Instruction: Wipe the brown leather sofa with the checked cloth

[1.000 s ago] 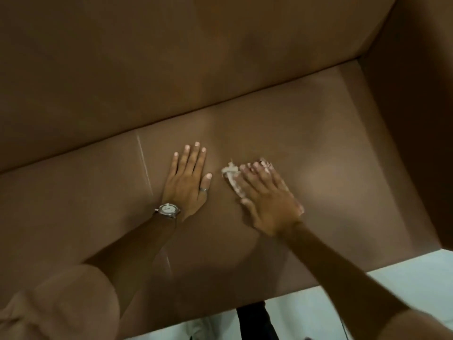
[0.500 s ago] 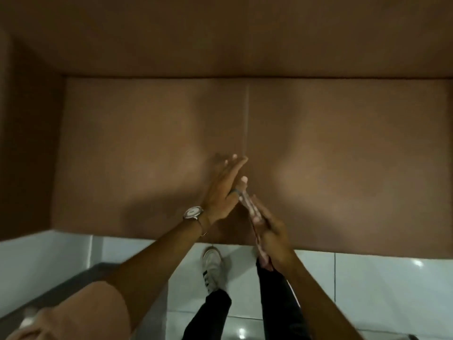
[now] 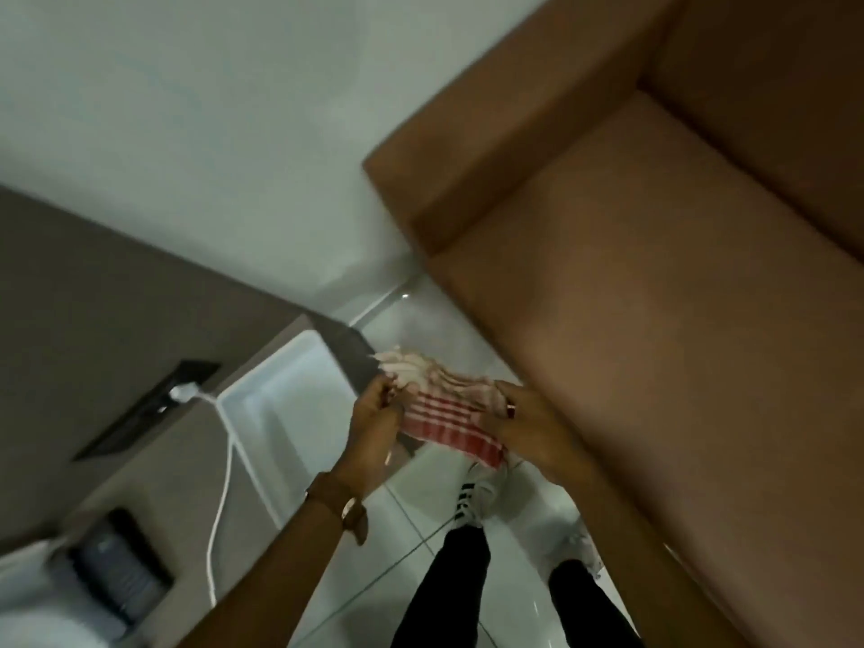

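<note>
A: Checked cloth (image 3: 446,409) — where?
B: Held up off the sofa, between both hands, over the white tiled floor (image 3: 528,544), just left of the seat's near edge. Red and white bands on the near part, pale bunched folds at the far end.

A: Left hand (image 3: 374,425)?
B: Clamped on the cloth's left edge, fingers curled in around the fabric. Brown-strapped watch (image 3: 343,502) on the wrist.

A: Right hand (image 3: 533,425)?
B: Gripping the cloth's right edge, fingers folded over the fabric, back of the hand up. Touching or almost touching the seat front; cannot tell which.

A: Brown leather sofa (image 3: 654,297)?
B: Filling the right side. Seat cushion running from near right to far, armrest at the far left end, backrest in the far right corner. Bare, nothing lying on it.

A: Below the hands?
B: Two legs in black trousers (image 3: 449,586), a white shoe with black stripes (image 3: 472,495) on the tiles, a second shoe to its right, blurred.

A: Left side?
B: Grey-brown bench (image 3: 93,297) with a dark recessed socket panel (image 3: 149,406), a white plug (image 3: 183,391) in it, white cable (image 3: 224,498) trailing down toward the near side. Dark object at the near left corner, too blurred to name. White wall beyond.
</note>
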